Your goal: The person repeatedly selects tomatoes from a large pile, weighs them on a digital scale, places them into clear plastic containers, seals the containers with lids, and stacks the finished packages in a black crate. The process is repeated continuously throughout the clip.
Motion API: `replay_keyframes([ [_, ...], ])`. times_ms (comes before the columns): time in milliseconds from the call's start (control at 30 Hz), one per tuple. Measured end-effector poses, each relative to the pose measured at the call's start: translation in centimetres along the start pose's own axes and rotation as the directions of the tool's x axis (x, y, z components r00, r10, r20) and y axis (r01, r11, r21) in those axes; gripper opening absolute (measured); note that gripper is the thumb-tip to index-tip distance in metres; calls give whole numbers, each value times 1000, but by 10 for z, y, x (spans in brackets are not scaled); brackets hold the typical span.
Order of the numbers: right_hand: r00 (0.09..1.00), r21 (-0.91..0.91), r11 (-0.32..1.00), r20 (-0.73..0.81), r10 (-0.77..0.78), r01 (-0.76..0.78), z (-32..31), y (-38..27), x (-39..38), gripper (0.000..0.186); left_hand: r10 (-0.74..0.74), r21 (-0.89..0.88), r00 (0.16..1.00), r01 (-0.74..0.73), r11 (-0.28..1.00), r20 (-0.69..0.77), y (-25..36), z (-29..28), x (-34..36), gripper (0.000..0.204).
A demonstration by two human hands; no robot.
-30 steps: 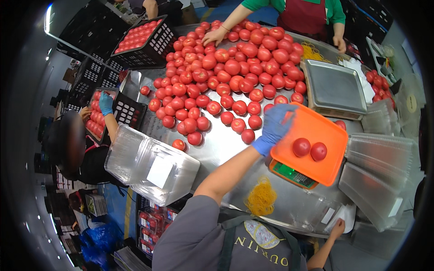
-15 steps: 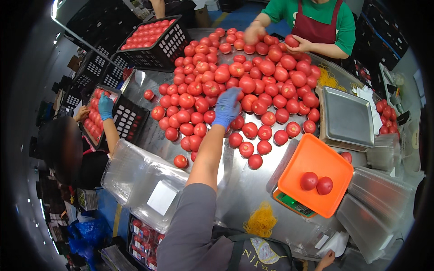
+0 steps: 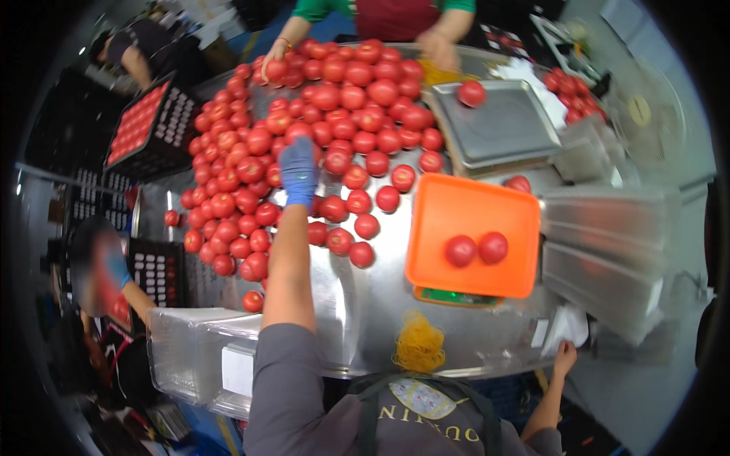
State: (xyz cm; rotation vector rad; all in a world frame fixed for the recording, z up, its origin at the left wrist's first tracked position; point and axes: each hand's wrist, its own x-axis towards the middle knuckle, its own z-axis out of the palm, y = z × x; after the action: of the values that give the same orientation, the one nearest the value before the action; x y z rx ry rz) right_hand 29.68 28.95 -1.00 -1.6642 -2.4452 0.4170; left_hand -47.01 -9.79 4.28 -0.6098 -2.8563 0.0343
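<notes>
My left hand (image 3: 299, 169), in a blue glove, reaches into a large heap of red tomatoes (image 3: 228, 171) on the metal table. Its blurred fingertips are against a tomato (image 3: 299, 132) at the middle of the heap; whether they grip it is unclear. My right hand (image 3: 564, 360) is low at the right, fingers closed at the lower edge of a crumpled white sheet (image 3: 569, 327). Between the hands, an orange tray (image 3: 471, 201) sits on a green-fronted scale (image 3: 458, 297). Two tomatoes (image 3: 477, 250) lie in that tray.
Yellow rubber bands (image 3: 419, 343) lie near the front edge. Stacked clear containers stand at left (image 3: 182, 349) and right (image 3: 601, 251). A metal-topped scale (image 3: 494, 125) bears one tomato. Across the table is a person in green (image 3: 312, 9); black crates (image 3: 169, 125) stand left.
My view has turned and shifted to the right. My left hand remains among the tomatoes. A tomato is now on the metal-topped scale; the person opposite has moved their hands apart.
</notes>
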Motion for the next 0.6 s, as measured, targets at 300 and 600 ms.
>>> replay_keyframes([
  [300, 978, 222, 975, -200, 58, -13, 24, -7, 22, 20, 362, -766, 917, -350, 539, -165, 215, -92, -81, 89],
  [600, 956, -26, 999, -293, 29, -39, -4, -19, 56, 16, 537, -733, 762, -589, 340, -363, 274, -147, -162, 60],
])
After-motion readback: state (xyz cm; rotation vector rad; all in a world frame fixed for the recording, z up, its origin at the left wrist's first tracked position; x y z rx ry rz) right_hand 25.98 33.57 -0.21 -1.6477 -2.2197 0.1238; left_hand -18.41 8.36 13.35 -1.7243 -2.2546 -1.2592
